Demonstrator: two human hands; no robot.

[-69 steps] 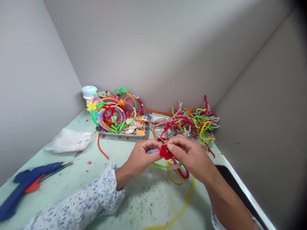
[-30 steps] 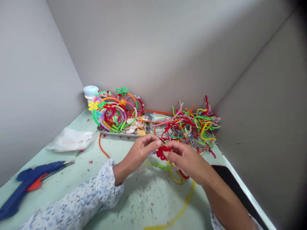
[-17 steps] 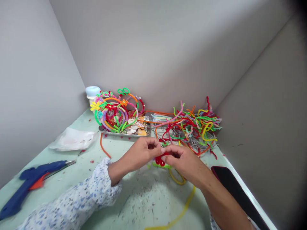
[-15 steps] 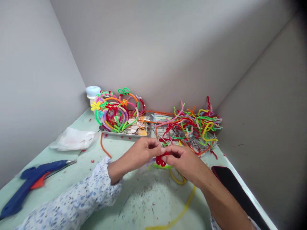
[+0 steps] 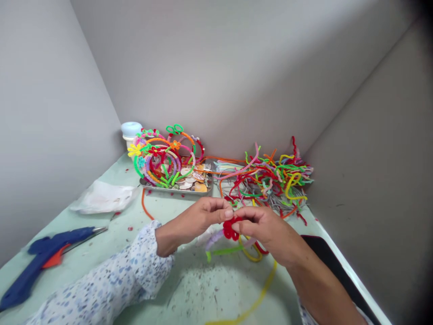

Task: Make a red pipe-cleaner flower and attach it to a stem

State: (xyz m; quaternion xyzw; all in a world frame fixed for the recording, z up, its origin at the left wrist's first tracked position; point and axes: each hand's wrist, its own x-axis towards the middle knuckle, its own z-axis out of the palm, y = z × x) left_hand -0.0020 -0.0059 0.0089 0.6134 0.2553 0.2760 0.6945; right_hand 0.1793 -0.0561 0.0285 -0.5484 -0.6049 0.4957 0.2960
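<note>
Both hands, left hand (image 5: 199, 219) and right hand (image 5: 267, 228), pinching a red pipe-cleaner flower (image 5: 230, 229); above green table (image 5: 203, 293).

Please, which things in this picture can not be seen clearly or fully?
Head view only:
- Red pipe-cleaner piece: partly covered by the left hand and right hand.
- Blue glue gun: handle cut off by the left edge.
- Black flat object: partly behind the right forearm.
- Tray contents: too small.
</note>
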